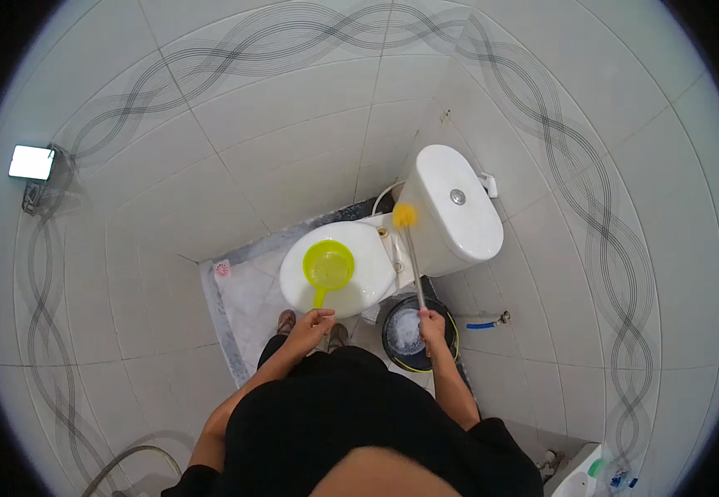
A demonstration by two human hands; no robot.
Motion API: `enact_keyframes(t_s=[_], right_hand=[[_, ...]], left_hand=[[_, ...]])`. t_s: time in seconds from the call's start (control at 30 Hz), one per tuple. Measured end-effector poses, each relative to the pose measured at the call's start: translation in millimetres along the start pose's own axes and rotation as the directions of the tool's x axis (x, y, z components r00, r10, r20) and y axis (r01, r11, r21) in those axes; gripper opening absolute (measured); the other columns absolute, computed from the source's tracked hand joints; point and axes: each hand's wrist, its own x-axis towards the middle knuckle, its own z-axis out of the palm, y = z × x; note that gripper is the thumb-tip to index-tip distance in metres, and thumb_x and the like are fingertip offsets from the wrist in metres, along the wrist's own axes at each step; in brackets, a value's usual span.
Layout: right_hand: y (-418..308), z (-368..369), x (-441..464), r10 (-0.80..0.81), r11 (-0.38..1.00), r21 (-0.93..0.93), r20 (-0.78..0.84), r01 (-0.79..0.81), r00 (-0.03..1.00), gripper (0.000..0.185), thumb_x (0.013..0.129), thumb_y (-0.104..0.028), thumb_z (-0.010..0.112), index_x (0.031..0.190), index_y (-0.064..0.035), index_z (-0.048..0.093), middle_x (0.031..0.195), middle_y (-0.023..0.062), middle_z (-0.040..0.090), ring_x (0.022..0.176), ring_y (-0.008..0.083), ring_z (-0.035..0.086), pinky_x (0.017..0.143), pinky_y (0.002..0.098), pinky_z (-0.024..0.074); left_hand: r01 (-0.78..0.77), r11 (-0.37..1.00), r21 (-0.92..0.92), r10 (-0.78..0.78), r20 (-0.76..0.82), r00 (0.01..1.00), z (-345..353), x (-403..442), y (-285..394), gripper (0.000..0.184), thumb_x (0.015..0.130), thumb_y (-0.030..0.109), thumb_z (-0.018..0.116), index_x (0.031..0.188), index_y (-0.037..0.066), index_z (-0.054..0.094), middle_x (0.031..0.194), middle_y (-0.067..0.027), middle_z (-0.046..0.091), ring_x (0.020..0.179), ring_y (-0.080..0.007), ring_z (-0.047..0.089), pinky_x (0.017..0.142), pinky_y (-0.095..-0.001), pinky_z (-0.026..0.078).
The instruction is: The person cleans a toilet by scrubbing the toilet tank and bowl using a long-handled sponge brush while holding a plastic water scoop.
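My right hand [432, 327] is closed round the handle of a toilet brush [414, 261], whose yellow head is raised in front of the white toilet tank [456, 199]. Fingers curled, my left hand [314, 325] meets the handle end of a lime-green water dipper [329, 265]. The dipper's bowl appears over the closed toilet lid [293, 277]; whether it touches the lid is unclear. Below my right hand stands a black bucket [409, 362] with foamy water in it.
Tiled walls surround the toilet closely. A blue-handled tap [483, 325] sticks out at the right. A pink drain cover [223, 268] lies on the floor at the left, and a hose [127, 453] curves at lower left. Bottles [616, 478] are at lower right.
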Motion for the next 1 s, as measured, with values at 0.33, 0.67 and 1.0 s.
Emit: enact_keyframes(t_s=[0.33, 0.67, 1.0], right_hand=[[2, 17, 52, -0.379, 0.912, -0.209, -0.103, 0.353, 0.92, 0.028, 0.082, -0.028, 0.053, 0.079, -0.0014, 0.063, 0.057, 0.0112, 0.057, 0.052, 0.0195, 0.054, 0.053, 0.0336, 0.0429], [-57, 50, 52, -0.077, 0.997, -0.025, 0.046, 0.078, 0.996, 0.03, 0.086, -0.032, 0.049, 0.084, -0.004, 0.06, 0.048, -0.0005, 0.042, 0.034, 0.0092, 0.035, 0.031, 0.0254, 0.025], [-61, 66, 82, 0.121, 0.993, -0.02, 0.116, -0.119, 0.986, 0.029, 0.087, -0.034, 0.048, 0.086, -0.0066, 0.058, 0.051, 0.0001, 0.043, 0.034, 0.0088, 0.033, 0.03, 0.0242, 0.0251]], left_hand=[[0.042, 0.999, -0.036, -0.043, -0.032, 0.999, 0, -12, 3, 0.03, 0.084, 0.019, 0.056, 0.109, 0.003, 0.053, 0.089, -0.0044, 0.055, 0.077, -0.01, 0.051, 0.07, -0.0223, 0.043], [-0.067, 0.998, 0.004, 0.067, -0.039, 0.997, -9, -10, -20, 0.032, 0.083, 0.021, 0.057, 0.109, 0.002, 0.053, 0.086, -0.004, 0.054, 0.075, -0.0095, 0.05, 0.069, -0.0226, 0.043], [-0.129, 0.991, 0.018, 0.131, -0.107, 0.986, -13, -11, -29, 0.031, 0.083, 0.021, 0.057, 0.107, 0.002, 0.053, 0.077, -0.0011, 0.052, 0.07, -0.0083, 0.049, 0.062, -0.0206, 0.041]])
